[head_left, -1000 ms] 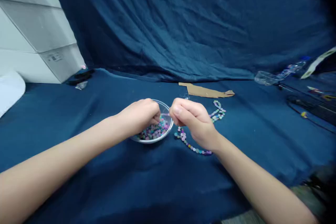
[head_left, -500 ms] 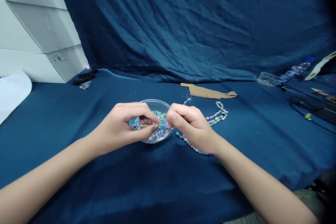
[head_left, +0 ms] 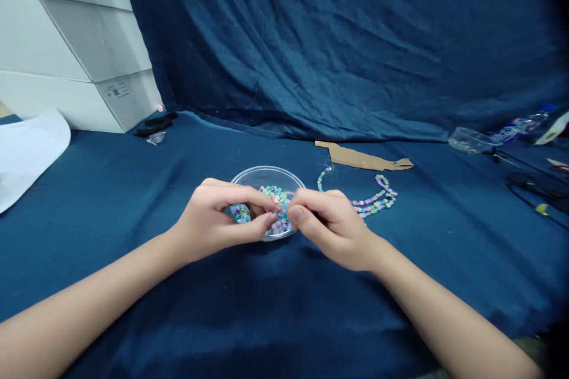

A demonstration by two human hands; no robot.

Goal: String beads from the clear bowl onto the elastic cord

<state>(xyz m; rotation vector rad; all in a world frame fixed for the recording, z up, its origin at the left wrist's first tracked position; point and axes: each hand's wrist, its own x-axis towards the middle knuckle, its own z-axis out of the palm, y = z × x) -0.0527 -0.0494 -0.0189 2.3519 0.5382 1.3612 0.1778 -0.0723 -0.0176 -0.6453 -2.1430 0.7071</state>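
Left hand [head_left: 202,219] and right hand [head_left: 342,228] both pinched narrow by the bowl [head_left: 267,167] of beads [head_left: 271,191] — can't tell on what. A strand [head_left: 376,206] lies beyond the right

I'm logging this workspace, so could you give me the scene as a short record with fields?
Left hand: thumb and forefinger tips close together, at the bowl; any bead between them is unclear
Right hand: thumb against curled forefinger, beside the left fingertips; anything pinched is too small to tell
Bowl: clear, round, partly hidden by the hands
Loose beads: multicoloured, in the bowl
Strung beads: on blue cloth, right of the bowl
Cardboard strip: beyond the strung beads
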